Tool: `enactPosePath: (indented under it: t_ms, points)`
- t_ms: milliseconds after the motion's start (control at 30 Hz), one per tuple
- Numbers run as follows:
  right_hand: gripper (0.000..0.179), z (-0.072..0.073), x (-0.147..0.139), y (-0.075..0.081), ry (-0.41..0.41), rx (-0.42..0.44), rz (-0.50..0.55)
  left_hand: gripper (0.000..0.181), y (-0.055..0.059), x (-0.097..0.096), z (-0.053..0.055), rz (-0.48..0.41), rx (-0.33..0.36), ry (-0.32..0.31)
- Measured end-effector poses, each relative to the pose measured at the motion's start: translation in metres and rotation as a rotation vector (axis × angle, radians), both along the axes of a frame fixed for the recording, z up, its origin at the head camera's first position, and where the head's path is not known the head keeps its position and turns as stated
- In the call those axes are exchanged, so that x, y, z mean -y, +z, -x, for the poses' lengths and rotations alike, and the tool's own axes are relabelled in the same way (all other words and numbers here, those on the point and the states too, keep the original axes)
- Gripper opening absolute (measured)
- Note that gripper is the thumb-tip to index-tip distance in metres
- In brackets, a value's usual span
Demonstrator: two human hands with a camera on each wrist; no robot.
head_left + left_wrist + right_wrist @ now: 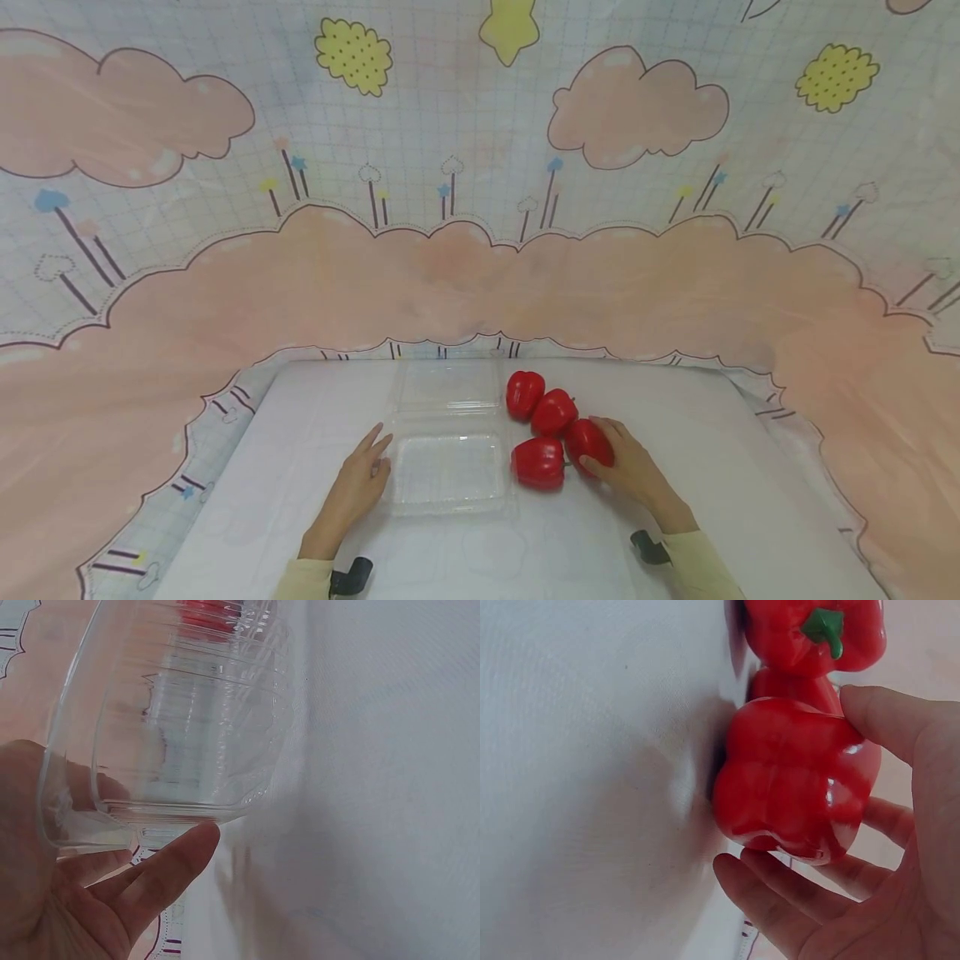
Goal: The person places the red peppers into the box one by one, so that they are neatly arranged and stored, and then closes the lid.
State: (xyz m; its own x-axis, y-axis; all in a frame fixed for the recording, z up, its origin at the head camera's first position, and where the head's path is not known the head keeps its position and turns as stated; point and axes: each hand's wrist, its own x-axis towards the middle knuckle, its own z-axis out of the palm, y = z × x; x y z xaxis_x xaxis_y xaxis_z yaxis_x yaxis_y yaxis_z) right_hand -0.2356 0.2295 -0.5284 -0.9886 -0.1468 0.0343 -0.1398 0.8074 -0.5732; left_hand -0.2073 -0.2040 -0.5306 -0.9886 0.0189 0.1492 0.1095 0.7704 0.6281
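A patterned cloth (480, 283) with clouds and stars fills the back and both sides. In front of it spreads the white worktop (720, 483). Near its middle lies a clear plastic box (450, 505), unfolded, with its lid (450, 408) on the far side. The 2 hands are well apart, 1 on either side of the box. The left hand (358, 486) has its fingers extended at the box's left edge, touching the plastic. The right hand (624, 462) holds a red pepper (588, 448) with its thumb on 1 side and its fingers round the other. This pepper is the rightmost of 4 in a close group just right of the box; 1 pepper (538, 464) lies nearest the person, and 2 more (554, 412) lie farther back. Each wrist carries a small black fitting (352, 577). Smallest is a green stem (825, 628) on 1 pepper.
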Motion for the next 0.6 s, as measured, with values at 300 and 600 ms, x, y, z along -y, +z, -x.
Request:
enactPosePath:
  t_ms: [300,600]
  points:
    - [0.079,-0.0006,0.0005,-0.0003,-0.030,-0.003,-0.004,0.045,0.0013,0.0002,0.0009,-0.012,0.019,0.001]
    - [0.077,0.0001,-0.0016,-0.0008,-0.039,-0.019,-0.007,0.045,-0.0001,0.0014,0.0012,-0.025,0.032,0.006]
